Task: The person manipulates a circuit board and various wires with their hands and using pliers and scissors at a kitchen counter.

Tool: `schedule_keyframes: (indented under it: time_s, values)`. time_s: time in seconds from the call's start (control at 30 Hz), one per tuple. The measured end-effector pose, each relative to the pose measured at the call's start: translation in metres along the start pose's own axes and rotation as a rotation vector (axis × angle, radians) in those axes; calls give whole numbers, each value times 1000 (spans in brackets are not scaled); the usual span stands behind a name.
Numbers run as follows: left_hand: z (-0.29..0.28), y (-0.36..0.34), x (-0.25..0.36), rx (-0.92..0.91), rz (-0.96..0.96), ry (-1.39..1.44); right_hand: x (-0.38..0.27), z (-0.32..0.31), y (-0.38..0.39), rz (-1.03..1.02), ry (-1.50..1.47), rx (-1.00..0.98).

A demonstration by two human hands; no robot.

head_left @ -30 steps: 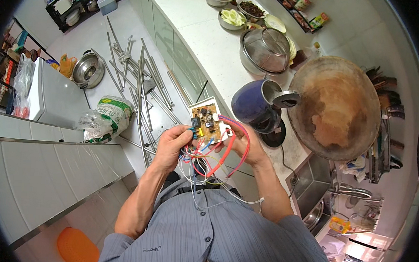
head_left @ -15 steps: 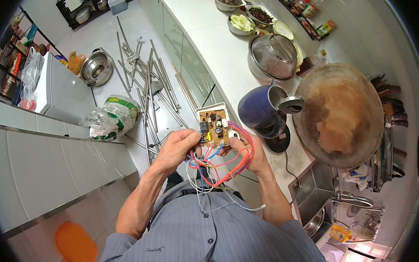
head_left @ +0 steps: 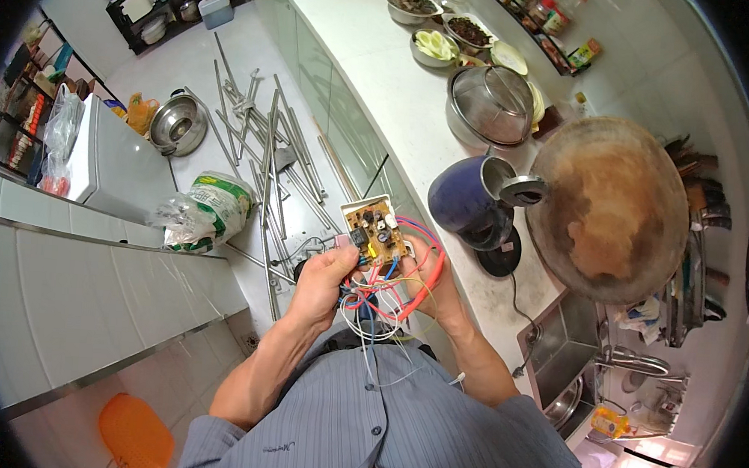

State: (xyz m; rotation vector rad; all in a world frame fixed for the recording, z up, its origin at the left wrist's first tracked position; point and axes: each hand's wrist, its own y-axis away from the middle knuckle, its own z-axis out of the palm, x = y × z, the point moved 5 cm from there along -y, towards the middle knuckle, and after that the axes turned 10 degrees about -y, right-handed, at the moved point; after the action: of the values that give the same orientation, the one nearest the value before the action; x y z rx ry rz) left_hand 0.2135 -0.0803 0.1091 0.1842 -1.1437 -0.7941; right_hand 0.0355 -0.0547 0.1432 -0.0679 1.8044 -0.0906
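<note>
Between my hands, in front of my waist, is a circuit board (head_left: 382, 232) seated in a pale plastic housing. My left hand (head_left: 327, 274) grips its left lower edge, thumb on top. On the other side my right hand (head_left: 433, 280) holds the right edge, its fingers partly hidden behind the board and wires. A bundle of red, blue, white and yellow wires (head_left: 423, 300) loops down from the board over my shirt front. One white wire ends in a small connector by my right forearm.
At the right, a blue electric kettle (head_left: 458, 194) with its lid up stands on the counter (head_left: 352, 40). A big round wok lid (head_left: 607, 210) and a sink (head_left: 563, 340) lie beyond. Metal tubes (head_left: 269, 167) and a plastic-wrapped sack (head_left: 213, 211) cover the floor ahead.
The board has shifted slightly left and down and turned a little, with both hands still on it. The wire bundle has swung and bunched closer beneath it.
</note>
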Motion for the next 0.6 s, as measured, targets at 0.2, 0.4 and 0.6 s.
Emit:
schedule_keyframes:
  time_s: [0.2, 0.4, 0.6]
  values:
    - [5, 9, 4, -59, -11, 168, -10, 3, -11, -140, 159, -7]
    - [7, 13, 11, -87, 57, 90, -8, 8, -14, -75, 18, 13]
    - [4, 17, 27, -54, 143, -205, 13, 6, -13, 174, -344, -102]
